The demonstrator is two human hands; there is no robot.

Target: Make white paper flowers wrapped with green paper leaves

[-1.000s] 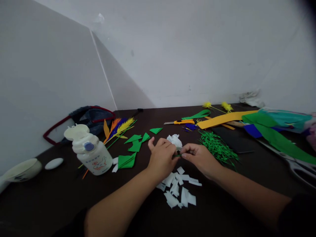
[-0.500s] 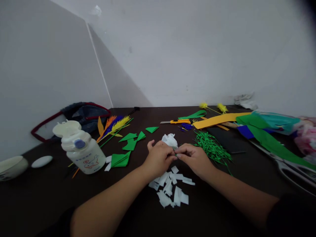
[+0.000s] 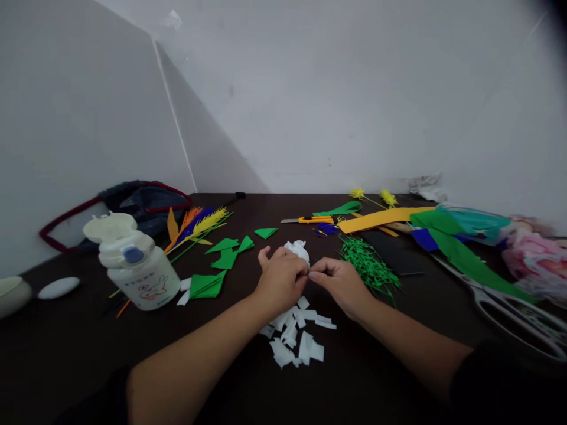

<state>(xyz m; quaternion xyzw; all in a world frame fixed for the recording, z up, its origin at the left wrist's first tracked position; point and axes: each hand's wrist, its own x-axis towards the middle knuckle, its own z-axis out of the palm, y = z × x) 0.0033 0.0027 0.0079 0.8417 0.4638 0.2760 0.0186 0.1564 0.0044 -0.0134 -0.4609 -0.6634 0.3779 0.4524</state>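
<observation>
My left hand (image 3: 280,280) and my right hand (image 3: 339,282) meet fingertip to fingertip over the dark table (image 3: 398,354). Both pinch a small piece between them that is too small to name. A white crumpled paper flower (image 3: 296,249) sits just behind the fingers. Several white paper scraps (image 3: 297,334) lie under my wrists. Green paper triangles (image 3: 228,257) lie to the left of my left hand, and a heap of thin green strips (image 3: 368,264) lies to the right of my right hand.
A white glue bottle (image 3: 135,264) stands at the left, with a bowl (image 3: 11,293) and a white oval lid (image 3: 58,287) beyond it. A dark bag (image 3: 142,203), feathery paper stems (image 3: 197,224), a yellow box cutter (image 3: 310,220), coloured paper sheets (image 3: 443,233) and large scissors (image 3: 509,307) surround the spot.
My hands have stayed pinched together on the small piece. The view has shifted slightly, so everything sits a little further left and higher in the picture.
</observation>
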